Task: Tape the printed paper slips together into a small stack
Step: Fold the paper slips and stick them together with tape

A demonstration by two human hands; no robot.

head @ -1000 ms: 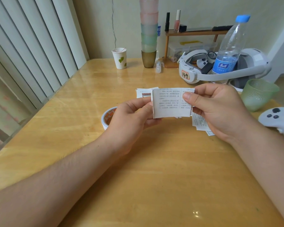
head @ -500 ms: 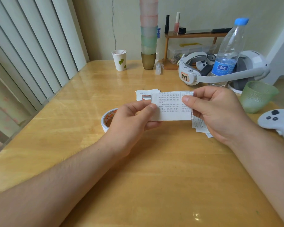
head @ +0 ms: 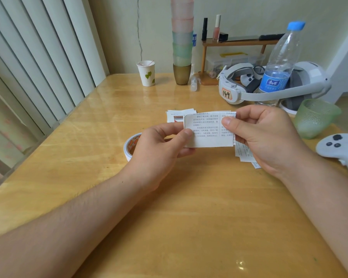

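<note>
change: held slip lowered slightly versus 1 s back, left thumb slid a bit further onto its left edge; right pinch unchanged
blinds: far left, well apart from the work
tape roll: flat on table, just beside and partly hidden behind left hand, not picked up
left hand: thumb over, fingers under, pinching left edge of held slip
held slip: printed side up, lifted off the table between both hands; more than 1 layer cannot be told
slip pile, far: loose, lying beyond the held slip
right hand: thumb on top, fingers curled behind, pinching right end of held slip
slip pile, right: loose under right hand, partly covered
green glass: near right hand, tip risk
controller: near right wrist
progress: early by the look of it; no tape visible on any slip, 2 loose piles not yet joined
left: align slips, pull tape, bind
room: bare wood toward viewer is open; right side crowded, back edge cluttered with bottle and headset
</note>
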